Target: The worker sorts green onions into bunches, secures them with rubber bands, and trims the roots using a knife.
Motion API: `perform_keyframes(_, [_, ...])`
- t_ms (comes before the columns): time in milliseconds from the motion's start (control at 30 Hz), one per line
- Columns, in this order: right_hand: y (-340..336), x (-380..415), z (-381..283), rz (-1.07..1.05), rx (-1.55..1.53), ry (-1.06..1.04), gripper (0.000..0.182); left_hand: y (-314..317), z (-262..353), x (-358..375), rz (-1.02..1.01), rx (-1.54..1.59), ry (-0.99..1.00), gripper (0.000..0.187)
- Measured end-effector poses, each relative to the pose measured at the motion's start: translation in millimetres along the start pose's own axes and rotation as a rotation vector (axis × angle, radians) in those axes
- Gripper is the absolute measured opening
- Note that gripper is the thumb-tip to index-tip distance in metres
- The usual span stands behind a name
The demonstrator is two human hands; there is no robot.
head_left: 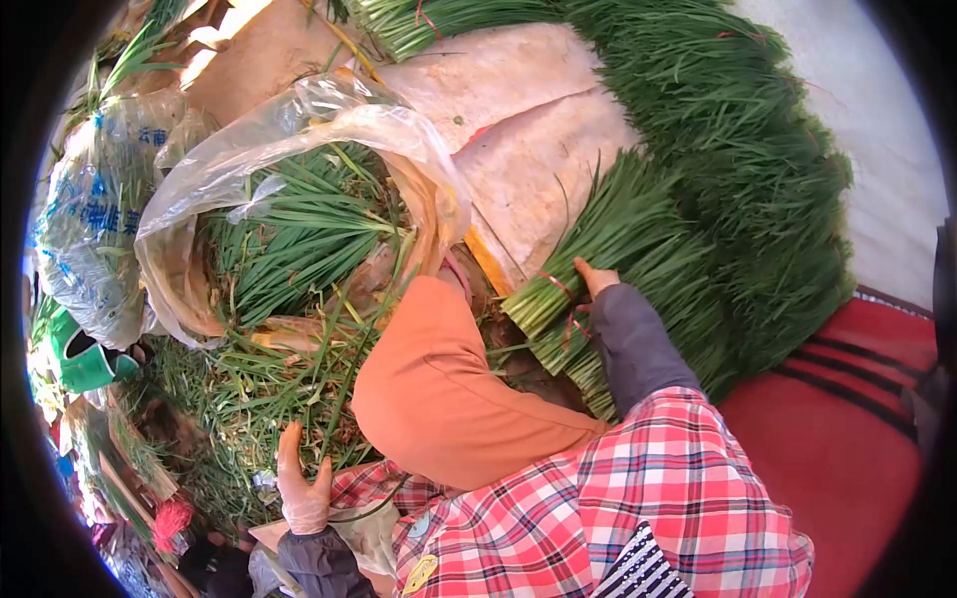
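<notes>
My right hand (595, 279) is at the tied end of a bundle of long green leaves (598, 234), its thumb at the red tie and its other fingers mostly hidden. This bundle lies against other tied green bundles (728, 179). Low on the left, my left hand (304, 488) has its fingers apart, with nothing between them, and seems to wear a thin, see-through glove. It is just below loose green stalks and trimmings (284, 389). Between the hands, orange cloth (429, 389) hides part of the ground.
An open clear plastic bag (439, 164) holds green leaves. Left of it stands a full plastic bag with blue print (100, 219). Flat pale board or sheeting (543, 135) lies behind. A green object (90, 364) is at far left, red fabric (837, 439) at right.
</notes>
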State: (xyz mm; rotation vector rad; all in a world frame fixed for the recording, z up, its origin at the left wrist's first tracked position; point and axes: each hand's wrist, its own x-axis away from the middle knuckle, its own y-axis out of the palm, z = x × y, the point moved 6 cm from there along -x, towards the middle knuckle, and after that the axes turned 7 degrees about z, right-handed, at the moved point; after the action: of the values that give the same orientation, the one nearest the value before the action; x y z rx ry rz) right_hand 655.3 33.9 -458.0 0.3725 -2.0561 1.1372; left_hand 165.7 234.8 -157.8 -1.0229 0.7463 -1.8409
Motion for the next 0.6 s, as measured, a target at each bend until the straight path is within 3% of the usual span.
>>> perform_keyframes(100, [-27.7,-6.0,6.7,-0.095,0.392,-0.212,0.056,3.5,-8.6,11.6,-0.018,0.027,-0.064,0.062])
perform_keyframes(133, [-40.8,27.6,-5.6,0.010,0.519,-0.593,0.040,5.9,-11.7,14.2,-0.023,0.042,-0.097,0.062])
perform_keyframes(167, [-38.3,69.5,-18.3,-0.074,0.628,-0.717,0.033,8.7,-14.9,17.6,-0.025,0.058,-0.133,0.062])
perform_keyframes(267, [21.7,175.3,6.4,-0.630,1.298,-1.286,0.020,15.6,-10.1,23.2,-0.040,0.116,-0.267,0.060])
perform_keyframes(300, [47.5,196.5,36.3,-0.793,1.407,-1.481,0.018,18.7,-9.7,23.0,-0.048,0.126,-0.254,0.059])
perform_keyframes(367, [107.0,183.6,108.6,-0.815,1.288,-1.911,0.021,24.3,-10.5,22.9,-0.050,0.147,-0.235,0.058])
perform_keyframes(400, [129.1,177.3,122.3,-0.784,1.321,-1.968,0.022,21.8,-5.4,24.0,-0.092,0.024,-0.325,0.057])
perform_keyframes(500, [167.3,158.3,113.5,-0.698,1.554,-1.835,0.023,22.2,1.2,28.3,-0.114,0.073,-0.458,0.057])
perform_keyframes(600, [164.6,143.0,103.7,-0.645,1.675,-1.722,0.025,29.2,-20.2,33.4,-0.067,0.090,-0.362,0.056])
